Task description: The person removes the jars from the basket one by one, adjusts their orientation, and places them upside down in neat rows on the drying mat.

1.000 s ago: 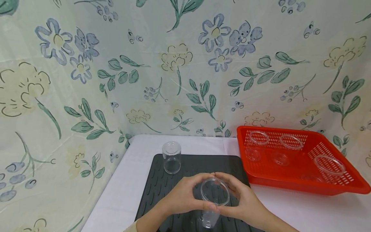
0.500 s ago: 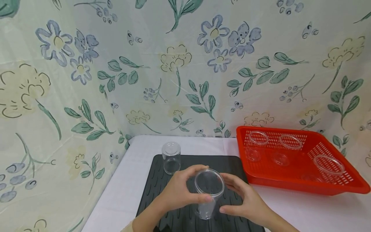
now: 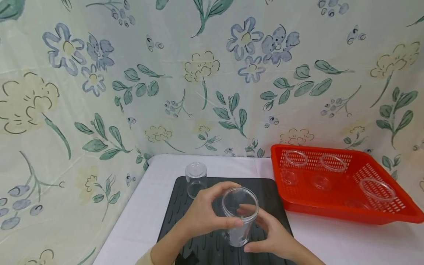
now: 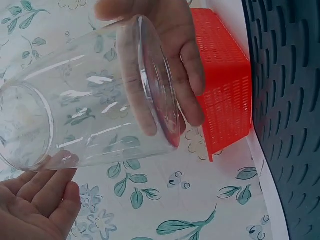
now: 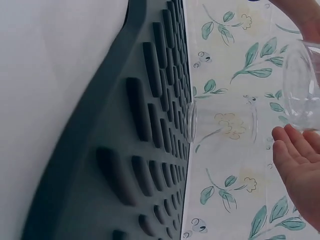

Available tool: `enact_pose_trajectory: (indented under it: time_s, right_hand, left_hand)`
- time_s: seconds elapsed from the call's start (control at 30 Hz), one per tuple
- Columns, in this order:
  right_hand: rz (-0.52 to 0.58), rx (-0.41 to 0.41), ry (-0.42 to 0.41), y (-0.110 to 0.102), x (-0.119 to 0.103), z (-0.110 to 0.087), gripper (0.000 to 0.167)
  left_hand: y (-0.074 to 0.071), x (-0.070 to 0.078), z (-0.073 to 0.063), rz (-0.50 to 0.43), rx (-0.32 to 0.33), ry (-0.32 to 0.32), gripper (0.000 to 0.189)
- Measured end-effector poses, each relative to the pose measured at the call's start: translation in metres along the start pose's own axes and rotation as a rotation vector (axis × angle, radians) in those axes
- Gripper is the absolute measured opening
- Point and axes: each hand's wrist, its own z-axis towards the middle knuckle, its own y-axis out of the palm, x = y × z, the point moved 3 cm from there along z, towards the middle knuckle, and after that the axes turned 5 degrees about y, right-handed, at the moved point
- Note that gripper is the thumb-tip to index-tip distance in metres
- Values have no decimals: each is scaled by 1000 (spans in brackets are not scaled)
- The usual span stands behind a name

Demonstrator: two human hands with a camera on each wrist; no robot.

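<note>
The right hand is hovering unclenched, fingers behind a clear cup, while the left hand is grasping its upper end above a dark mat. A second cup is standing near the mat's far-left corner; a red basket is holding three more.

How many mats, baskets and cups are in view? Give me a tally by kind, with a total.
Dark mat: 1
Red basket: 1
Clear cups: 5 (the held cup in the grip of the left hand; the mat cup; and, inside the basket, the left cup, middle cup and right cup)
Total: 7
</note>
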Motion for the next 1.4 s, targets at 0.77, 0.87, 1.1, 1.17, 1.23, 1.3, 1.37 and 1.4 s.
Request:
enact_pose_trajectory:
  time_s: [0.77, 0.87, 1.1, 1.17, 1.23, 1.3, 1.37, 1.4]
  right_hand:
    - [71, 50, -34, 15, 14, 7, 67]
    - [58, 63, -32, 13, 13, 3, 68]
    - [31, 88, -46, 4, 11, -5, 67]
    - [31, 86, -64, 0, 10, -7, 67]
    - [29, 87, -78, -4, 8, -9, 67]
    - [30, 92, -74, -8, 8, -11, 67]
    - [24, 101, -64, -12, 7, -13, 67]
    - [17, 108, -60, -14, 7, -14, 67]
  left_hand:
    - [-10, 1, -1, -10, 53, -8, 60]
    - [-12, 0, -2, -12, 50, -33, 62]
    - [-17, -3, -6, -19, 40, -80, 62]
    - [-19, -3, -7, -20, 36, -96, 62]
    - [-20, -4, -8, -14, 30, -118, 62]
    - [-21, -4, -9, -5, 23, -137, 63]
    - [-22, -5, -11, 5, 14, -158, 64]
    - [-22, -6, -12, 13, 10, -163, 65]
